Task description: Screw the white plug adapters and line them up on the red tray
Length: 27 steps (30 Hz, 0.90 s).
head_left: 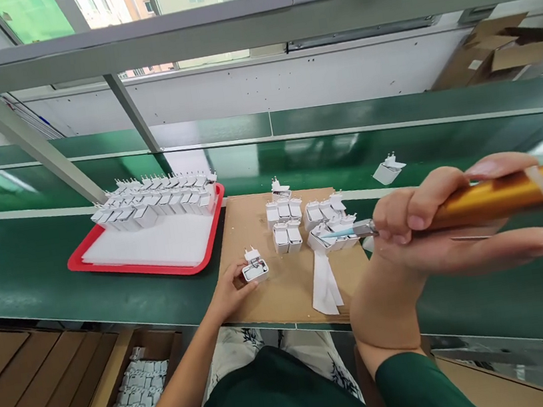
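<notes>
My left hand (pixel 230 290) rests on a brown cardboard sheet (pixel 283 283) and grips a white charger plug (pixel 254 268) that stands with its prongs up. My right hand (pixel 436 224) is raised close to the camera, fingers wrapped around a gold-coloured pen-shaped tool (pixel 502 192) whose metal tip (pixel 363 228) points left toward a cluster of white charger plugs (pixel 307 220) on the cardboard. A strip of white paper (pixel 324 285) lies on the cardboard below that cluster.
A red tray (pixel 149 264) with a white liner holds several rows of white plugs at its far side. One loose plug (pixel 388 169) lies on the green belt (pixel 32 264). A cardboard box of plugs (pixel 130 402) sits under the bench at left.
</notes>
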{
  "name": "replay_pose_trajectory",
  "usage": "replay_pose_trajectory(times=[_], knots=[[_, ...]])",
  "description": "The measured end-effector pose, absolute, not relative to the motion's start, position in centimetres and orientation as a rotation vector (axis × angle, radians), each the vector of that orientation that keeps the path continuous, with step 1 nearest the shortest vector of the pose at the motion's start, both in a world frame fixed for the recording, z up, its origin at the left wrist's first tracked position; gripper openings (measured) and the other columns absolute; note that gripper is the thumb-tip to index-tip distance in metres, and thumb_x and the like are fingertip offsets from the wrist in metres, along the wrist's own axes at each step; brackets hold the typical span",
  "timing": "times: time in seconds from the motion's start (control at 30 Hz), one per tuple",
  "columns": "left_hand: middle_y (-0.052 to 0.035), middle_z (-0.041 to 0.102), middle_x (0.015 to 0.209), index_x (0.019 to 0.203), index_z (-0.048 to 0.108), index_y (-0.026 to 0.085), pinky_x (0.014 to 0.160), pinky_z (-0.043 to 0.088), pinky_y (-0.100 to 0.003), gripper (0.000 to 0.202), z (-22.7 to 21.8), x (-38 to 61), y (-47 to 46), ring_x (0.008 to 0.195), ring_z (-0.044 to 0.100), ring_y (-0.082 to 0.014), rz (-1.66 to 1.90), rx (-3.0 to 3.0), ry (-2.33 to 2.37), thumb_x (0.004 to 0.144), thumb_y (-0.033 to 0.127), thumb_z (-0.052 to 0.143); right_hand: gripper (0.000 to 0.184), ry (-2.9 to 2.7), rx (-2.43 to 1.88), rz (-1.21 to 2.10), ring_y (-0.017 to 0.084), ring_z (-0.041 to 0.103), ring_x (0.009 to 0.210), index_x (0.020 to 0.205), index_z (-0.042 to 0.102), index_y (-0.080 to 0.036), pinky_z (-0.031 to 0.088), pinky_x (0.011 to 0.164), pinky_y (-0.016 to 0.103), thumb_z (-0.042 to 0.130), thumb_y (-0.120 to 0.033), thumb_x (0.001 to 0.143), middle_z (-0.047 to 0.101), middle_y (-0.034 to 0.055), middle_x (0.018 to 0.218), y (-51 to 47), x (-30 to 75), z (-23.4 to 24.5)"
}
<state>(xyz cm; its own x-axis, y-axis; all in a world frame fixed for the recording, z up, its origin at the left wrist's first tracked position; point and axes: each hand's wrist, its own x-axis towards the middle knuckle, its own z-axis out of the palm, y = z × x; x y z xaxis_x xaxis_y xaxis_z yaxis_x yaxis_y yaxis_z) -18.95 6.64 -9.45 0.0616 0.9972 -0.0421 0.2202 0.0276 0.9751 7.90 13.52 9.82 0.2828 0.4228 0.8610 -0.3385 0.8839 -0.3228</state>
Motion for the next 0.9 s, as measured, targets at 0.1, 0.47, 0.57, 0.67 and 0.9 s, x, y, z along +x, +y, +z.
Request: replay_pose_trajectory(times=[0.1,0.47,0.57,0.67,0.9], knots=[[-0.0159,0.065,0.134,0.125,0.055,0.018,0.113,0.042,-0.048,0.064,-9.3,-19.1,7.4,0.129,0.059,-0.0304,1.067,1.322,1.237,0.071,0.033,0.086,0.042,-1.125,-0.118,0.559,0.005,0.020,0.023,0.077,0.048,-0.026,0.021,0.021,0.019,0.069,-0.063,0.073,0.042,-0.0100,0.046,13.0,7.8,10.1],[-0.0174,0.064,0.131,0.143,0.052,0.018,0.105,0.046,-0.047,0.071,-9.5,-18.8,8.7,0.118,0.060,-0.0318,1.035,1.760,1.374,0.079,0.035,0.078,0.043,-1.030,-0.144,0.580,0.006,0.029,0.032,0.091,0.062,-0.023,0.029,0.025,0.020,0.072,-0.062,0.073,0.047,-0.0066,0.054,12.4,7.7,9.1],[-0.0159,0.067,0.118,0.137,0.061,0.019,0.104,0.045,-0.049,0.053,-9.3,-18.6,7.9,0.113,0.058,-0.0328,0.970,2.069,1.571,0.087,0.037,0.070,0.042,-1.041,-0.101,0.589,0.006,0.031,0.032,0.091,0.063,-0.022,0.030,0.025,0.019,0.072,-0.059,0.074,0.049,-0.0064,0.055,12.5,7.7,9.2],[-0.0176,0.065,0.117,0.143,0.056,0.017,0.100,0.047,-0.048,0.054,-9.2,-17.9,7.1,0.109,0.059,-0.0329,0.877,2.254,1.706,0.095,0.041,0.060,0.041,-1.063,-0.093,0.597,0.006,0.032,0.033,0.095,0.066,-0.022,0.032,0.025,0.019,0.072,-0.058,0.076,0.050,-0.0064,0.056,12.8,7.9,9.2],[-0.0163,0.067,0.130,0.145,0.051,0.011,0.095,0.046,-0.041,0.046,-8.9,-16.1,5.7,0.106,0.060,-0.0280,0.818,2.513,1.908,0.104,0.028,0.040,0.042,-1.154,-0.021,0.560,0.006,0.029,0.030,0.099,0.066,-0.025,0.029,0.019,0.021,0.069,-0.062,0.080,0.051,-0.0087,0.056,13.7,8.4,8.9]])
